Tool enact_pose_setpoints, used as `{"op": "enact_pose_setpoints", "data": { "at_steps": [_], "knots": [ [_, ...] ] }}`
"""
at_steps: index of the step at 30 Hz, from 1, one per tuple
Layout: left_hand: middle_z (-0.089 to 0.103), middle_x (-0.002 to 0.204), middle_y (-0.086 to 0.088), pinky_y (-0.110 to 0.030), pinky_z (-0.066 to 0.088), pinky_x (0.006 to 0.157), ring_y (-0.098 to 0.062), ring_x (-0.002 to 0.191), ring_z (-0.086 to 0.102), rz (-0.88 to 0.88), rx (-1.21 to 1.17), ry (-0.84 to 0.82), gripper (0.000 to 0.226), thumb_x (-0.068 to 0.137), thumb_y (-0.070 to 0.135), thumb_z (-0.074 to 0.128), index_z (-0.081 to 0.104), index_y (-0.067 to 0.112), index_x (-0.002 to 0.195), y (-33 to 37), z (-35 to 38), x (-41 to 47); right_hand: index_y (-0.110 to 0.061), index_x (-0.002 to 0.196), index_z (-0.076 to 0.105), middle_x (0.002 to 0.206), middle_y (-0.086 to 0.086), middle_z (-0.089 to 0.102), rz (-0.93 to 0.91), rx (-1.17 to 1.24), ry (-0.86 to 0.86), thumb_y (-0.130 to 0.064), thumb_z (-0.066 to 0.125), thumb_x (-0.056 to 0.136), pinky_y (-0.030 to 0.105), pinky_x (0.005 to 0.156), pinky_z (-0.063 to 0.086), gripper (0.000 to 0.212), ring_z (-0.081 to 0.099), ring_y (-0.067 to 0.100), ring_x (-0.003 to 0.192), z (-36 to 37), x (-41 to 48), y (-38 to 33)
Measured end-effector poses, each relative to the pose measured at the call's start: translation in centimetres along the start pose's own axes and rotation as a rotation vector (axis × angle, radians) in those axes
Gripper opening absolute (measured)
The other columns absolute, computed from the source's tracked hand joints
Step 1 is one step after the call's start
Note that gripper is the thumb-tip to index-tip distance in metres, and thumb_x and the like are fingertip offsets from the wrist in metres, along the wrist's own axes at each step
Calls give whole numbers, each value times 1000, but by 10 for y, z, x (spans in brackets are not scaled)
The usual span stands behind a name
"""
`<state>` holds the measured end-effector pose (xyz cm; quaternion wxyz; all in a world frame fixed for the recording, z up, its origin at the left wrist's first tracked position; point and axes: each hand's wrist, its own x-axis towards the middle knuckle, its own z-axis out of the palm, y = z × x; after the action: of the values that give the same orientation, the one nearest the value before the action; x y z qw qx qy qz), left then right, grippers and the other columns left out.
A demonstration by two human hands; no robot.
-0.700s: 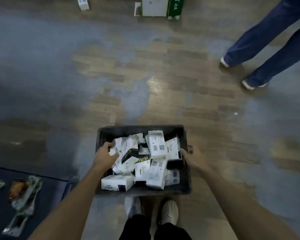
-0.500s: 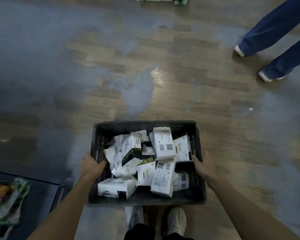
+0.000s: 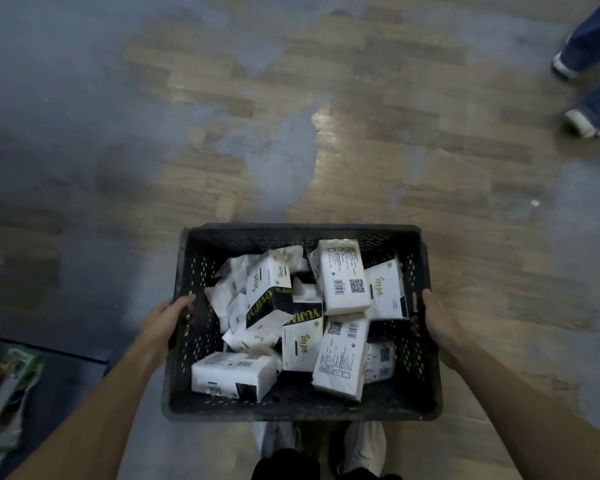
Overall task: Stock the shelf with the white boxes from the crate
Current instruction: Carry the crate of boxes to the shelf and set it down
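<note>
White boxes: a loose heap of white boxes (image 3: 342, 275) with black bands and printed codes lay tilted and overlapping inside the crate, all within its walls.
Crate: the black perforated plastic crate (image 3: 302, 231) was held between both hands, its bare floor showing along the near wall.
Left hand: the left hand (image 3: 168, 318) gripped the crate's left wall, fingers curled over the rim.
Right hand: the right hand (image 3: 439, 323) gripped the crate's right wall, fingertips hooked in through an opening.
Near edge: the crate's near edge hung over the wearer's pale shoes (image 3: 368, 441).
Far edge: beyond the crate's far rim lay worn wood-pattern floor (image 3: 291, 116) with grey patches, open on both sides of the crate too.
Far right: another person's legs (image 3: 593, 36) in blue trousers and white shoes stood well apart from the crate, at the frame's edge.
Near left: colourful plastic packets (image 3: 4, 386) lay on a dark blue mat (image 3: 66, 372), left of the crate and apart from it.
</note>
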<state>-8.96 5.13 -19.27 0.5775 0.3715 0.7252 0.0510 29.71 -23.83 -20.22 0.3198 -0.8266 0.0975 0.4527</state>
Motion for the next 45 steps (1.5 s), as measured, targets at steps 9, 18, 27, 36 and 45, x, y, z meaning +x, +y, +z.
{"op": "enact_pose_setpoints", "data": {
  "at_steps": [9, 18, 27, 36, 45],
  "knots": [
    [67, 74, -5, -29, 50, 54, -20, 62, 62, -33, -20, -33, 20, 83, 30, 76, 68, 12, 83, 58, -23, -71, -7, 118, 61, 96, 17, 67, 75, -33, -30, -53, 24, 105, 41, 78, 48, 60, 63, 36, 90, -37, -84, -43],
    [69, 70, -10, -32, 54, 57, -23, 60, 64, 18, -17, -47, 40, 73, 44, 82, 72, 7, 81, 242, -98, -239, -6, 89, 62, 81, 17, 63, 55, -93, 47, -54, 23, 104, 42, 72, 46, 64, 59, 32, 74, -122, -261, -206],
    [63, 45, -3, -29, 50, 33, -16, 35, 60, 302, -49, -35, 46, 91, 45, 64, 63, 3, 72, 480, -161, -378, -10, 79, 52, 66, 11, 53, -232, -43, 139, -40, 30, 107, 37, 59, 43, 47, 49, 23, 54, -187, -412, -434],
    [62, 46, -5, -24, 50, 36, -15, 34, 58, 508, -72, -38, 42, 96, 41, 59, 62, 3, 78, 712, -173, -415, 2, 87, 60, 65, 18, 63, -401, -40, 203, -49, 34, 104, 50, 76, 58, 59, 61, 31, 59, -229, -439, -668],
    [66, 62, -15, -28, 54, 43, -23, 41, 60, 611, -129, -6, 47, 90, 42, 66, 68, -5, 87, 903, -151, -368, 1, 79, 57, 62, 20, 61, -526, -25, 259, -40, 39, 105, 34, 46, 52, 52, 58, 29, 49, -241, -419, -869]
  ]
}}
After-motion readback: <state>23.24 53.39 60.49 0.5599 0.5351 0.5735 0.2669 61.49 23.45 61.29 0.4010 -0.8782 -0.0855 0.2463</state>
